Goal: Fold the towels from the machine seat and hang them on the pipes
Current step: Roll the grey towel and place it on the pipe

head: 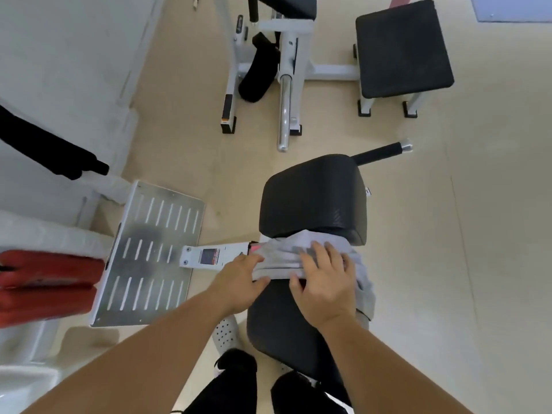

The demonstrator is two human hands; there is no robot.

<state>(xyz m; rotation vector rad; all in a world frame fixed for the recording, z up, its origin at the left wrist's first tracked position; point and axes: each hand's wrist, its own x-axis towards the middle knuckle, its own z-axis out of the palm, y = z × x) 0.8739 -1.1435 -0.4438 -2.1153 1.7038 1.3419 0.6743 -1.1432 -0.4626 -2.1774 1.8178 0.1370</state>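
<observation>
Two hands on one grey towel [286, 258], bunched across the black machine seat [286, 324] just below the backrest pad [313, 198]. Left hand [239, 282] pinching the towel's near-left edge, thumb underneath, fingers curled over. Right hand [325, 282] just beside it, flat and spread, palm pressing the cloth down, gripping nothing. Beyond the right hand, towel draped off the seat's far side. Left of the left hand, slotted metal footplate [149, 255].

A slotted metal footplate [149, 252] sits left, red pads [44, 282] beside it, a black padded stool [403, 49] beyond.
</observation>
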